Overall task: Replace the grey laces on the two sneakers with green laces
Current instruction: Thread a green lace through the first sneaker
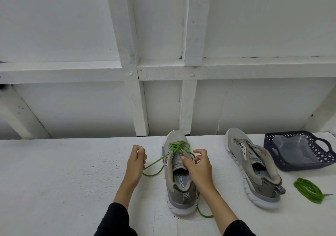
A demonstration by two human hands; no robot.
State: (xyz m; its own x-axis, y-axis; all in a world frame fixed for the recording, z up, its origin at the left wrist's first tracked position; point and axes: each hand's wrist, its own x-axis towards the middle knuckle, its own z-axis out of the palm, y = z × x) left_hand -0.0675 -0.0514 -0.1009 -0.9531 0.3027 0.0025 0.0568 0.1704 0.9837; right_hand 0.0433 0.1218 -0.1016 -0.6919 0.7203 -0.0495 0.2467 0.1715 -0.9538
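A grey sneaker [179,188] stands on the white table, toe away from me, with a green lace [179,147] crossed through its upper eyelets. My left hand [137,160] pinches one end of that lace to the left of the shoe; the lace loops down onto the table. My right hand [199,164] rests on the shoe's tongue, thumb pressing it, fingers curled at the right eyelets. The lace's other end trails past the heel at the right. A second grey sneaker [254,170] with no lace lies to the right. A coiled green lace [308,190] lies beside its heel.
A dark blue plastic basket [298,150] with a clear bag inside sits at the table's far right. A white wall with wooden framing [141,93] rises right behind the table's far edge. White table surface [63,172] stretches to the left.
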